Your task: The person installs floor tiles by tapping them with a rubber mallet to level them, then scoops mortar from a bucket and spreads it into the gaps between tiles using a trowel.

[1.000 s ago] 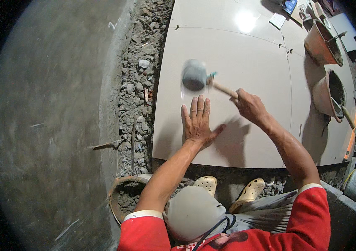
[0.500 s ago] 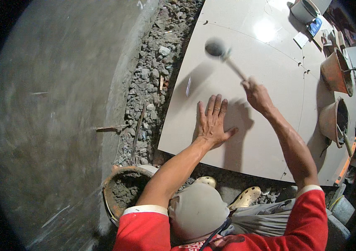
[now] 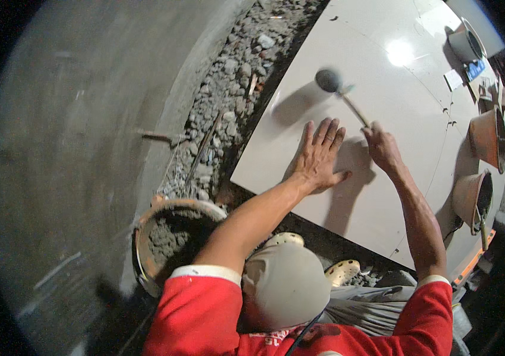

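On the large pale tile [image 3: 267, 160], the left hand [image 3: 319, 159] lies palm down, its fingers a little spread and its thumb held out to the side. To its right, the right hand [image 3: 381, 146] is closed around the wooden handle of a mallet [image 3: 328, 80]. The mallet's dark head is over the tile, beyond the left fingertips and apart from them; whether it touches the tile, I cannot tell. A strip of rubble [image 3: 228, 83] runs along the tile's left side, next to grey concrete [image 3: 86, 130]. Near the left forearm stands a bucket [image 3: 141, 240] with grey mortar [image 3: 166, 240] in it. Two orange-brown pails [image 3: 467, 194] lie tipped toward the right.
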